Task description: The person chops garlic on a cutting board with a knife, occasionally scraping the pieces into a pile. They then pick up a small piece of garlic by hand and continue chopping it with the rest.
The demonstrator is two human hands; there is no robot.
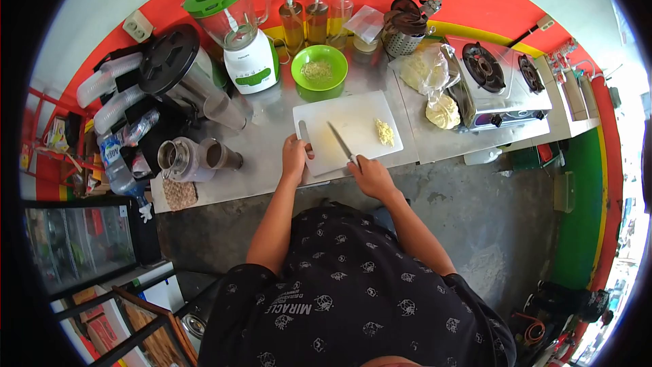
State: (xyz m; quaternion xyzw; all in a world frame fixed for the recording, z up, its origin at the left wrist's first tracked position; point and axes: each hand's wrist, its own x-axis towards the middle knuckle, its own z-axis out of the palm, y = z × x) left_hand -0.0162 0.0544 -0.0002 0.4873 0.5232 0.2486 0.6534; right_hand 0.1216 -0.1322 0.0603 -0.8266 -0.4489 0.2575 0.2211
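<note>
with the cutting board's [350, 112] left edge held down under the left hand [294, 156], loosely spread, the knife [339, 140] is gripped in the right hand's [370, 175] closed fingers, blade slanted away-left, the chopped pile [384, 132] lying just to its right.

Cutting board [350, 132]: white plastic, matt, smooth. Knife [338, 140]: metal blade, shiny. Table [265, 163]: sheet metal, dull brushed sheen. Bowl [319, 88]: green plastic, glossy. Blender [234, 24]: clear jug, green plastic lid, white glossy plastic base. Stove [506, 100]: polished steel, reflective. Bag [435, 68]: thin clear plastic, crinkled. Floor [475, 217]: rough grey concrete. Shirt [353, 299]: black printed cloth, matt.
</note>
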